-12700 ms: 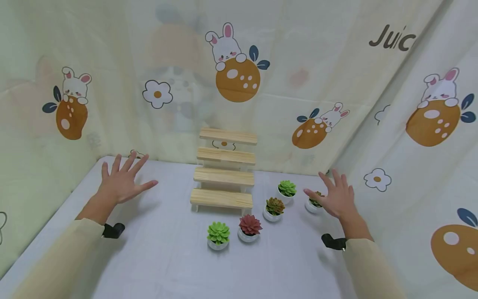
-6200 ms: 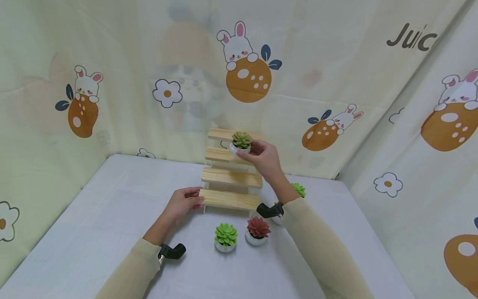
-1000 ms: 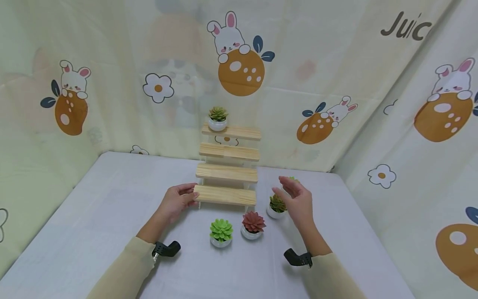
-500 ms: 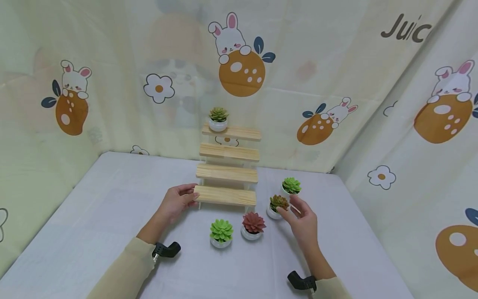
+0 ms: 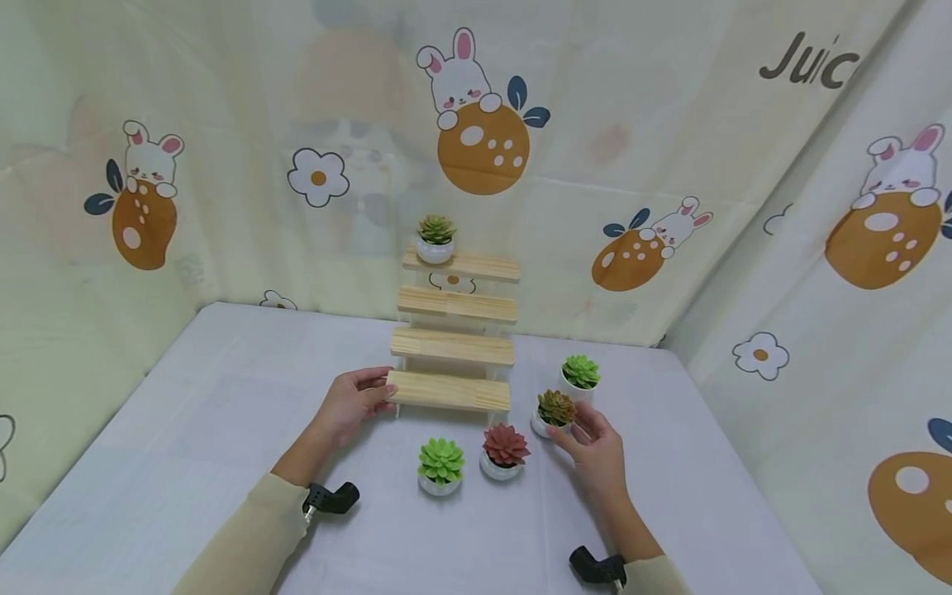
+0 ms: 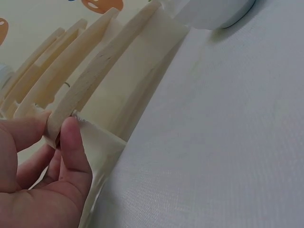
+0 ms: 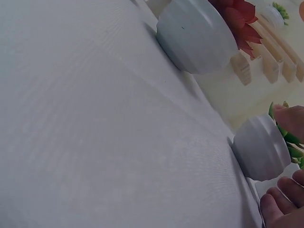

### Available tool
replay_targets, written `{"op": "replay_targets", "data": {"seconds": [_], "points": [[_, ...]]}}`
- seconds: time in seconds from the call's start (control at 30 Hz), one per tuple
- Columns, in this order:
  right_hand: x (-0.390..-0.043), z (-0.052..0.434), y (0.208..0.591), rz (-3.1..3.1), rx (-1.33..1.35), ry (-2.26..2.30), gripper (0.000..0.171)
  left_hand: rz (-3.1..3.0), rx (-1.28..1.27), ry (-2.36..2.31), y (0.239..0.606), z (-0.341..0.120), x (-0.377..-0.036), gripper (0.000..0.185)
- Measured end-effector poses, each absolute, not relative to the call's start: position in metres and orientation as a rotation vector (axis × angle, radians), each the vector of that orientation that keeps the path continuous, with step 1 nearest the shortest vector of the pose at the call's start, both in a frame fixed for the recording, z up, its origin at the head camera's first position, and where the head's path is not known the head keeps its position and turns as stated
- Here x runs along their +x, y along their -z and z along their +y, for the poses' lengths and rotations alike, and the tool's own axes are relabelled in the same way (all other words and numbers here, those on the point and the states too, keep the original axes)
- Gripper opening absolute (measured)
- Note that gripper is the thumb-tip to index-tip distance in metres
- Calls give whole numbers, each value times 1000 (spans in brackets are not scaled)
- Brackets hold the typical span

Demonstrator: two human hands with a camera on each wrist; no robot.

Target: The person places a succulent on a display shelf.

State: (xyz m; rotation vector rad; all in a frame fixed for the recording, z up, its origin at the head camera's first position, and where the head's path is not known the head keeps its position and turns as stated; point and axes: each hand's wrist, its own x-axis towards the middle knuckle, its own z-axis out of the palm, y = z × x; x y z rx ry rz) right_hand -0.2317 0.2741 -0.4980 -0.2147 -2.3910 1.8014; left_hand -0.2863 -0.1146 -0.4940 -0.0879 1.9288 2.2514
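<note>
My left hand (image 5: 349, 406) pinches the left end of the lowest board of a wooden stepped display stand (image 5: 446, 390); the left wrist view shows thumb and fingers (image 6: 73, 142) on that board's end. My right hand (image 5: 598, 446) is around a brownish-green potted succulent (image 5: 555, 406) on the table, thumb at the near side of its white pot and fingers at the right side. In the right wrist view the thumb overlaps the leaves of this succulent's pot (image 7: 261, 147). An olive-green potted succulent (image 5: 435, 238) stands at the left of the top board.
A bright green potted succulent (image 5: 580, 373) stands just behind the right hand's pot. A red one (image 5: 505, 446) and another bright green one (image 5: 440, 461) stand before the stand. A printed curtain (image 5: 349, 99) closes off the table's back and sides.
The olive-green succulent went from the right hand onto the top board. Lately the right hand has lowered and closed in around the brownish succulent's pot; the left hand stays on the stand.
</note>
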Motion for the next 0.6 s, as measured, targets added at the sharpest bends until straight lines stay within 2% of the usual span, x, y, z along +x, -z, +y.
{"op": "replay_targets", "data": {"seconds": [0.23, 0.6], "points": [[-238, 274, 501, -2449, -250, -1773, 81, 1946, -89, -2233, 495, -114, -287, 48], [-242, 272, 503, -2464, -256, -1770, 75, 1930, -80, -2251, 495, -115, -287, 49]]}}
